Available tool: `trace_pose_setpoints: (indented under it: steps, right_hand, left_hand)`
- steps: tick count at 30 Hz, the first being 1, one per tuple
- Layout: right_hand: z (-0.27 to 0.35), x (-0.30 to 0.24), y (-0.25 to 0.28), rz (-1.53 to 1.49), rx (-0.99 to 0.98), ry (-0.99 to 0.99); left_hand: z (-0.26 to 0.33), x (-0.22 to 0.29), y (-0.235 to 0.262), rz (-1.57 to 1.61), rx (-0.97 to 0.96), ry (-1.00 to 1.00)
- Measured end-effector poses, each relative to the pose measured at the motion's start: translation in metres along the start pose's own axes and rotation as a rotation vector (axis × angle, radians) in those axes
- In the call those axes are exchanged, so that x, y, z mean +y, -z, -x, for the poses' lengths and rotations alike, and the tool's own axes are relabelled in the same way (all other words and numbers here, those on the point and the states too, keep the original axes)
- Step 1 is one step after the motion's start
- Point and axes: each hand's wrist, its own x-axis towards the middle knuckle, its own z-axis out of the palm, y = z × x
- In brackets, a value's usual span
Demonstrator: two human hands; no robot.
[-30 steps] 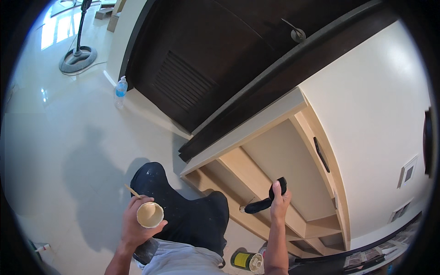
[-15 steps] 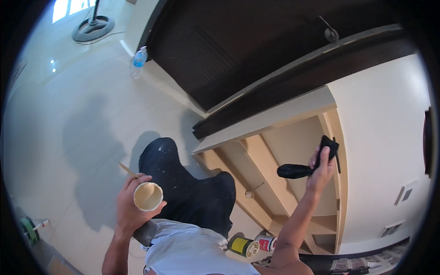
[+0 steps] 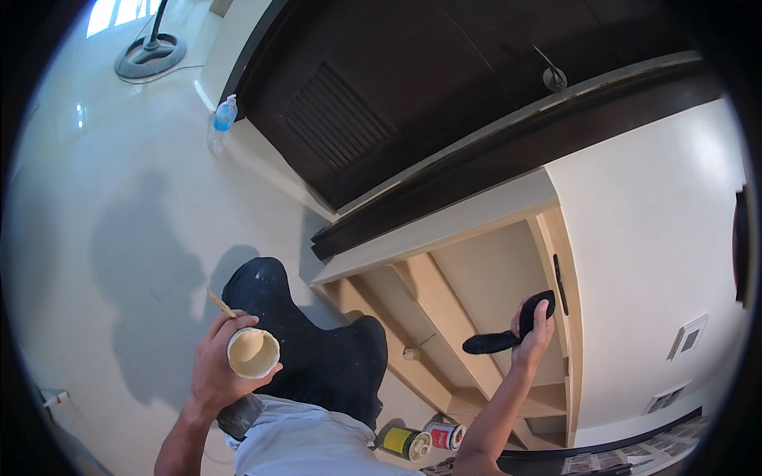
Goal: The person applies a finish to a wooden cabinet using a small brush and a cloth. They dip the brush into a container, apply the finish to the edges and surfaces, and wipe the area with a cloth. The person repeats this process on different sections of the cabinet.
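Note:
My left hand (image 3: pixel 216 361) is closed around a small white cup of cream-coloured paint (image 3: pixel 253 353), its mouth facing up. A thin wooden stick (image 3: pixel 219 302) juts out past the fingers of that hand; its other end is hidden. Out to the right, my right hand (image 3: pixel 536 333) grips a black, bent, soft-looking thing (image 3: pixel 494 342), whose kind I cannot make out. It is held over the opening of a cream-painted shelf unit (image 3: pixel 449 295). A narrow black piece (image 3: pixel 560 284) lies along the unit's edge, apart from the hand.
Two paint cans (image 3: pixel 406 443), one with a yellow label and one red and white (image 3: pixel 445 434), stand near my body. Beyond the unit is a dark louvred door (image 3: pixel 341 119) with a metal handle. A water bottle (image 3: pixel 223 120) and a round stand base (image 3: pixel 150 57) are on the floor.
My right hand has come down and nearer with the black thing, away from the narrow black piece at the unit's edge. The left hand still holds the cup. The whole view has shifted slightly.

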Motion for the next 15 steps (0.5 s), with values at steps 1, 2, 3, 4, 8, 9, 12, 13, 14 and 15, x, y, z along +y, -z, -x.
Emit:
trace_pose_setpoints:
  steps: [1,2,3,4,8,9,12,13,14,15]
  right_hand:
    - [0.001,0.000,0.003,0.049,-0.012,-0.009]
    - [0.001,0.000,0.004,0.093,-0.023,-0.021]
    - [0.000,-0.003,0.004,0.124,-0.023,-0.001]
    - [-0.001,-0.007,0.002,0.155,-0.024,0.020]
    - [-0.020,-0.021,0.008,0.281,-0.073,0.089]
    - [-0.030,-0.028,0.008,0.400,-0.063,0.127]
    - [-0.077,-0.066,0.002,0.746,-0.038,0.256]
    - [-0.098,-0.076,0.001,0.848,-0.037,0.309]
    - [-0.119,-0.084,-0.002,0.946,-0.054,0.450]
    - [-0.139,-0.094,-0.003,1.047,-0.070,0.592]
  left_hand:
    - [0.000,0.000,-0.002,0.005,-0.008,-0.008]
    - [0.000,-0.002,-0.003,0.013,-0.012,-0.008]
    - [0.000,-0.004,-0.003,0.022,-0.015,-0.007]
    - [0.000,-0.005,-0.004,0.030,-0.017,-0.006]
    - [0.006,-0.010,-0.001,0.034,-0.025,0.017]
    - [0.007,-0.011,0.001,0.017,-0.025,0.024]
    - [0.010,-0.013,0.005,-0.011,-0.015,0.047]
    - [0.011,-0.014,0.004,-0.015,-0.012,0.052]
    - [0.011,-0.012,0.004,-0.008,0.001,0.066]
    - [0.012,-0.011,0.003,0.003,0.011,0.080]
